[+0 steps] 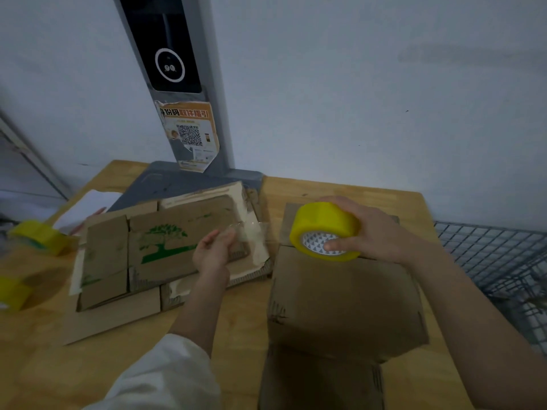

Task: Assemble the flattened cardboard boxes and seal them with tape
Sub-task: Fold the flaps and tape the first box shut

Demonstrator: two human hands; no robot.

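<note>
Risk: the clear strip of tape [251,232] stretched across mid-frame could sag, fold and stick to itself, or catch on the flattened boxes [165,250] beneath it, if the two hands drift closer or tilt.
Second risk: the assembled box [346,303], lower right of centre, could slide on the table [53,374]; neither hand visibly steadies it.
Left hand [214,251]: centre of frame, forearm reaching up from the lower edge, fingers curled, pinching the free end of the strip.
Right hand [376,235]: right of centre, wrapped over the yellow tape roll [324,230], thumb at the core, holding it above the box's far edge.
Spare rolls [41,236]: left edge of frame.
</note>
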